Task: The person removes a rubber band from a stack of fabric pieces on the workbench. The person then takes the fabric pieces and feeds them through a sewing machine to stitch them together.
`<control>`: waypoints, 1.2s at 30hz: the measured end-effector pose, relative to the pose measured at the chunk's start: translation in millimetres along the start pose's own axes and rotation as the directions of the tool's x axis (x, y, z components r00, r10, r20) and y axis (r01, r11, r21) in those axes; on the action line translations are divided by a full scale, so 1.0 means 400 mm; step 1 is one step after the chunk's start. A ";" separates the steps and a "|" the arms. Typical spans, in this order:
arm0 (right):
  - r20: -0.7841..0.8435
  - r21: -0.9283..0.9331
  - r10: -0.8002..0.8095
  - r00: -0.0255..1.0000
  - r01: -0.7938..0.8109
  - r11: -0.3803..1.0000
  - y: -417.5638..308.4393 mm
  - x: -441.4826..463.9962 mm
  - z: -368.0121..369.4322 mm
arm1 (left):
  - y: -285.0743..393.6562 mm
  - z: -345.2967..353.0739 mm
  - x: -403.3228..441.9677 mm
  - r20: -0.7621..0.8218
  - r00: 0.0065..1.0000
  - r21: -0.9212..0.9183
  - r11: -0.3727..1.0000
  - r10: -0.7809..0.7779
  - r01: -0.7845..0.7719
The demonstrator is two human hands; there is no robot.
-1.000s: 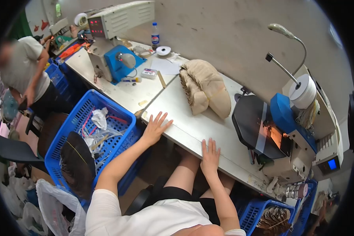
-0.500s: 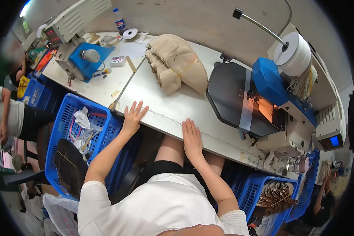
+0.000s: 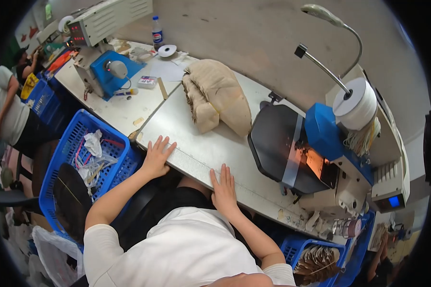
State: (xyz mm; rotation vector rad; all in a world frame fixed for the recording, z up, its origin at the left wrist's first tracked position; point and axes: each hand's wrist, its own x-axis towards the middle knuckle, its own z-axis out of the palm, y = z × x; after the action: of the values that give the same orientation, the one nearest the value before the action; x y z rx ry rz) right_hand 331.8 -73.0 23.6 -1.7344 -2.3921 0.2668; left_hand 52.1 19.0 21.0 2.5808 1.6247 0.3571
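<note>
My left hand rests at the near edge of the white sewing table, fingers spread and holding nothing. Farther right along the same edge, my right hand lies flat, its fingers stretched out on the tabletop. Between the two runs a printed ruler scale. Beyond my hands sits a bundle of folded beige fabric, bound by a thin yellow band. To its right is a sewing machine with a blue head, its lamp glowing orange over a black plate.
Blue baskets flank me: one at left with scraps, one at right with bundled brown pieces. A thread cone tops the machine. Another machine, a bottle and a spool stand at back left. Other people are at far left.
My view has shifted, so the table and machine sit lower in the picture. Both hands stay flat on the table edge. The fabric bundle stays on the table.
</note>
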 end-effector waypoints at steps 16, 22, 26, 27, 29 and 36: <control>0.090 0.975 0.477 0.874 -0.175 0.137 0.096 0.417 0.026 | -0.111 -0.160 0.798 -0.258 0.935 -0.564 0.824 -0.244 0.059; 0.172 0.982 0.446 0.879 -0.190 -0.003 0.108 0.489 0.043 | -0.208 -0.067 0.962 0.152 0.964 -0.691 0.673 -0.220 0.263; 0.236 0.956 0.479 0.845 -0.112 -0.272 0.063 0.505 -0.005 | -0.225 -0.066 0.858 0.066 0.952 -0.707 0.659 -0.298 0.256; 0.224 0.952 0.476 0.851 -0.087 -0.293 0.065 0.501 -0.020 | -0.216 -0.074 0.827 0.024 0.941 -0.709 0.658 -0.337 0.253; 0.203 0.937 0.468 0.860 -0.033 -0.346 0.061 0.492 -0.033 | -0.193 -0.104 0.756 -0.050 0.908 -0.699 0.664 -0.416 0.266; -0.224 0.973 0.409 0.885 0.177 0.150 0.074 0.482 -0.066 | -0.225 -0.002 0.540 -0.158 0.814 -0.976 0.211 -0.559 -0.044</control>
State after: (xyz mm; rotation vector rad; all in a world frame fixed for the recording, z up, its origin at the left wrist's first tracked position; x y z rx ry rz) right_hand 306.6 120.5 48.8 -1.0362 -1.0534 1.0593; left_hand 62.2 251.8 39.3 1.1936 1.1900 1.5242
